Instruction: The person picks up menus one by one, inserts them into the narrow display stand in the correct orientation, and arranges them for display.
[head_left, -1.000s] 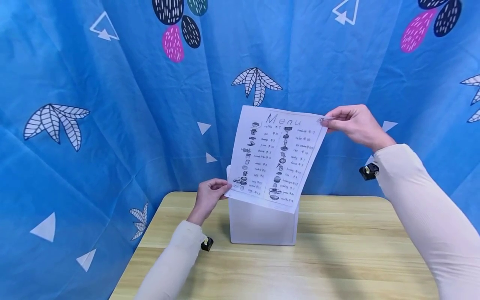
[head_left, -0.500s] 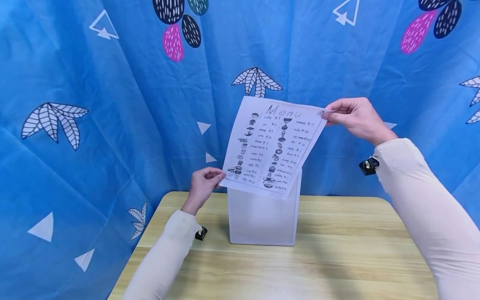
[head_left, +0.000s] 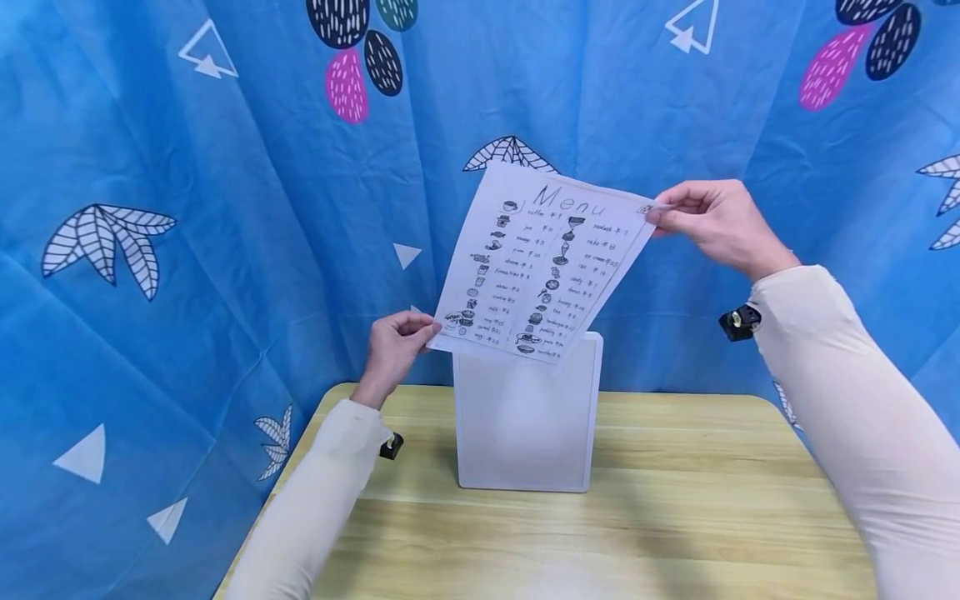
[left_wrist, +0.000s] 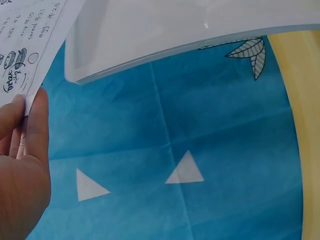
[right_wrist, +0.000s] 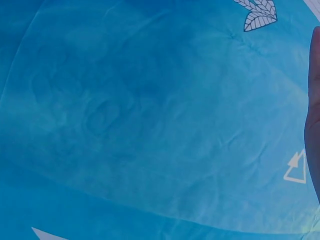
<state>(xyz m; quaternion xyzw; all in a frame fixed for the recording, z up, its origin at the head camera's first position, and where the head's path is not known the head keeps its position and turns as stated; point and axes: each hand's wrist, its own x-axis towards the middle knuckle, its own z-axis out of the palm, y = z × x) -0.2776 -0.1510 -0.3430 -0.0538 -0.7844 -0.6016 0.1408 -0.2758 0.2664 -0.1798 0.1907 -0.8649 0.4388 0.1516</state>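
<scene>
A handwritten paper menu (head_left: 543, 267) with small food drawings and prices hangs tilted in the air, its title edge up. My left hand (head_left: 390, 350) pinches its lower left corner between thumb and fingers; the left wrist view shows the hand (left_wrist: 22, 155) with the menu corner (left_wrist: 37, 55) in that pinch. At the upper right corner, my right hand (head_left: 723, 223) pinches the sheet. Behind the menu stands a white board (head_left: 525, 425) with a raised rim, upright on the table. The menu overlaps the board's top edge in the head view. Only part of the right hand (right_wrist: 314, 115) shows in the right wrist view.
The light wood table (head_left: 690, 467) has rounded back corners and bears the board near its middle. A blue curtain (head_left: 300, 208) with leaves, triangles and petals hangs behind the table and along its left side. A small black wrist camera (head_left: 738, 323) sits at the right cuff.
Both hands have risen with the menu, the left also moving leftward, so the sheet tilts more. More of the board's upper part now shows below the menu. The board has stayed in place.
</scene>
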